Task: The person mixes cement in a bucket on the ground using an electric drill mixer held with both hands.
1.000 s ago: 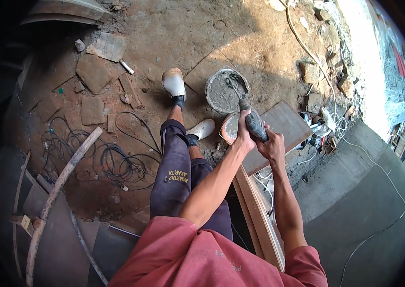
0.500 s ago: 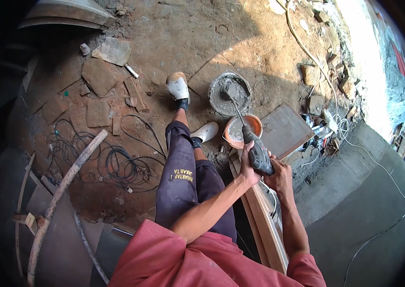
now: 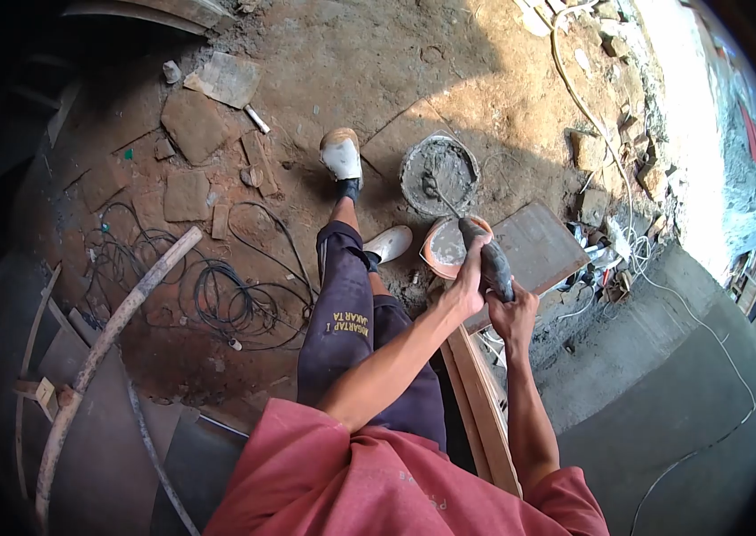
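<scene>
- At the mortar bucket, the landmark of this entry: one round vessel of wet grey mix, set on the ground ahead of the feet, presumably to keep it within reach of a long tool.
- One power tool, dark and smeared, on the near side of the mortar bucket. Its rod slants over the rim; the coated head shows inside, depth unclear.
- One left hand, clamped around the tool's body at the end closer to the mortar bucket, likely to guide the rod.
- One right hand, closed on the tool's rear, farther from the mortar bucket, probably bearing weight and resisting twist. Whether a finger presses a switch cannot be told.
- One orange-rimmed bucket, pale inside, just nearer the body than the mortar bucket; the tool passes above it, so it crowds the space below.
- One flat panel, right and nearer than the mortar bucket.
- Timber planks, well nearer than the mortar bucket, between the arms, limiting footing there.
- Two pale-toed shoes, left of the mortar bucket, apart from it.
- Coiled black cable, farther left of the mortar bucket, a loose strand near the leg: a possible snag.
- Broken masonry, right of the mortar bucket, well apart.
</scene>
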Tool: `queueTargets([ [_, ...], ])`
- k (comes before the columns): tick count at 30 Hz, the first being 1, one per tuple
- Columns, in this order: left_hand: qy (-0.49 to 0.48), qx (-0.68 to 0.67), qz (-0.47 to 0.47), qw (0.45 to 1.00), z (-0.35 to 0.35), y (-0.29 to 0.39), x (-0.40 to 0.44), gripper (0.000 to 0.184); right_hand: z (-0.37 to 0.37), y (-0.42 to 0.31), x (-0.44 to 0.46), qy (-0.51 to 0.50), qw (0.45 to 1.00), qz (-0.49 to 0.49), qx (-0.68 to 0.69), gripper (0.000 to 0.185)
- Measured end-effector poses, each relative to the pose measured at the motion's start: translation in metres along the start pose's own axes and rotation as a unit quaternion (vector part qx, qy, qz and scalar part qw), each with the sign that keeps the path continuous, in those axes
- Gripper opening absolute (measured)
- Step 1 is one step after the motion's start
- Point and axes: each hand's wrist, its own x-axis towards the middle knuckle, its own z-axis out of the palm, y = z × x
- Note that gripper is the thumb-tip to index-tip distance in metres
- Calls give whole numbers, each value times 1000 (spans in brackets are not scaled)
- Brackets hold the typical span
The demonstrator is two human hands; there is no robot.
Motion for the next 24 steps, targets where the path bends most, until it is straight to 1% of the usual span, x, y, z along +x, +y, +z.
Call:
queueTargets([
  [1, 15, -3, -1, 1000, 10, -10, -9, 48, -15, -5, -8, -3, 1000, 4, -2, 23],
  [3, 14, 4, -13, 1000, 27, -25, -30, 43, -40, -19, -22, -12, 1000, 21, 0, 21],
  [5, 19, 2, -22, 1000, 40, -27, -39, 41, -47, -22, -29, -3, 1000, 17, -5, 21],
  [7, 65, 19, 2, 998, 43, -25, -44, 44, -45, -26, -27, -2, 1000, 22, -7, 21],
  [10, 72, 35, 22, 997, 31, -3, -23, 42, -10, -16, -9, 21, 1000, 14, 4, 21],
  [11, 58, 42, 40, 997, 23, 7, -11, 40, 6, -10, 1, 24, 1000, 11, 4, 21],
  [12, 52, 50, 31, 997, 10, 19, 6, 36, 19, -11, 12, 12, 1000, 13, 2, 21],
  [13, 39, 59, 36, 997, 2, 33, 19, 38, 34, -10, 23, 12, 1000, 23, -6, 23],
  [14, 26, 68, 40, 997, -3, 44, 26, 41, 52, -4, 32, 20, 999, 12, 21, 25],
  [16, -15, 104, -16, 994, -5, 64, 26, 52, 69, -5, 43, 16, 999, 50, 7, 27],
  [17, -35, 144, 7, 989, -5, 67, 28, 59, 72, -2, 43, 16, 999, 51, 7, 27],
  [18, -34, 144, 7, 989, -12, 66, 37, 59, 75, 2, 43, 25, 998, 54, 13, 27],
  [20, -54, 140, -22, 989, -31, 56, 61, 46, 72, 7, 43, 34, 998, 55, 19, 28],
  [21, -47, 129, -39, 990, -35, 47, 68, 46, 64, 11, 39, 30, 998, 61, 9, 28],
  [22, -69, 125, -56, 988, -32, 40, 64, 45, 55, 10, 34, 28, 997, 67, 0, 28],
  [24, -72, 151, 16, 986, -20, 18, 51, 41, 34, 9, 16, 38, 998, 51, 2, 28],
])
